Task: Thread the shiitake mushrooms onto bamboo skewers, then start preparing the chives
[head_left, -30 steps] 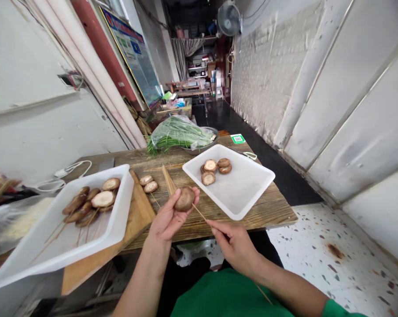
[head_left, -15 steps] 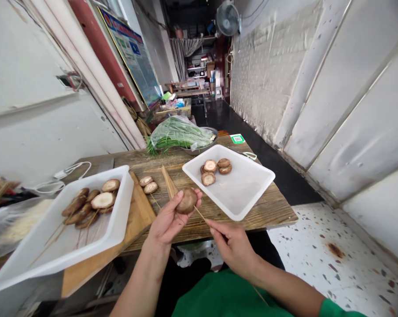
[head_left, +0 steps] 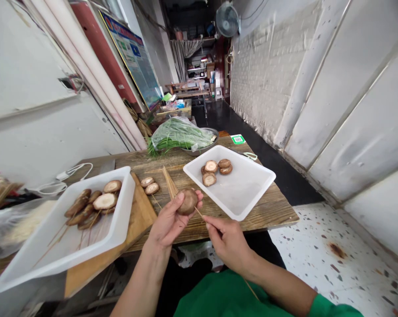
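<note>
Hands apart here: the left hand [head_left: 172,220] cups a smooth, domed brown mushroom [head_left: 188,201] between thumb and fingers, above the table's near edge, and the right hand [head_left: 230,242] pinches a thin wooden skewer [head_left: 199,213] that meets the cap's rim; how deep, I can't tell. Just beyond, a sheaf of slim sticks [head_left: 168,179] lies on the grainy plank table [head_left: 268,211]. Now the count: two pale-gilled loose mushrooms [head_left: 152,189] to the left, five visible in the white plastic right tray [head_left: 232,202], and an overlapping, skewered heap [head_left: 82,215], not exactly countable, in the left tray [head_left: 119,229], one smooth wooden board [head_left: 138,220] beneath. Farther back, one round metal bowl [head_left: 199,152] under long greens [head_left: 179,135] in crinkled clear plastic.
</note>
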`<state>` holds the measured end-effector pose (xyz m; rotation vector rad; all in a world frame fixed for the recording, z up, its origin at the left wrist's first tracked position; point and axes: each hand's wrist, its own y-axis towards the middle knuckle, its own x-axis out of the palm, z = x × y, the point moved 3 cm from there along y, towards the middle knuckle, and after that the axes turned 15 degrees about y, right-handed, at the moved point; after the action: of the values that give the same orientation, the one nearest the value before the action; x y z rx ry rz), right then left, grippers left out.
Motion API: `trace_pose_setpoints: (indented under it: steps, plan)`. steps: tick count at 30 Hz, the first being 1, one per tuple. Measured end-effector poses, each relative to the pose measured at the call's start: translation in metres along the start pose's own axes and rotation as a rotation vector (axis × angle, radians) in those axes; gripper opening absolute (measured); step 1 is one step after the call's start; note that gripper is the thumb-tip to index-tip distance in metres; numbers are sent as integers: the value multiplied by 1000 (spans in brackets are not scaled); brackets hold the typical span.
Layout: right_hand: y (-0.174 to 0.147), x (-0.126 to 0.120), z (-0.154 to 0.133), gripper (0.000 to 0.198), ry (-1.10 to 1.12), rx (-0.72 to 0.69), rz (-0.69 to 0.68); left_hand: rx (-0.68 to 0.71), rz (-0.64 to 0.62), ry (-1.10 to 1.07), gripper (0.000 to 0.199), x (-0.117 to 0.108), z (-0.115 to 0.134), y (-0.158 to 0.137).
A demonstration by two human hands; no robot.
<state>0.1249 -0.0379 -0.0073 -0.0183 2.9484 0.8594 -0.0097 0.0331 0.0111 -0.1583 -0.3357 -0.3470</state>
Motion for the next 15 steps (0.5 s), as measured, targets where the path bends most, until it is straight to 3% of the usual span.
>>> trace_pose_setpoints:
  steps: [10, 15]
  plan:
    - [8, 3, -1, 29, 54, 19, -2, 8, -122, -60, 31, 6, 5, -11]
    - [0, 1, -3, 27, 41, -76, -7, 106, 56, -118, 35, 15, 7, -21]
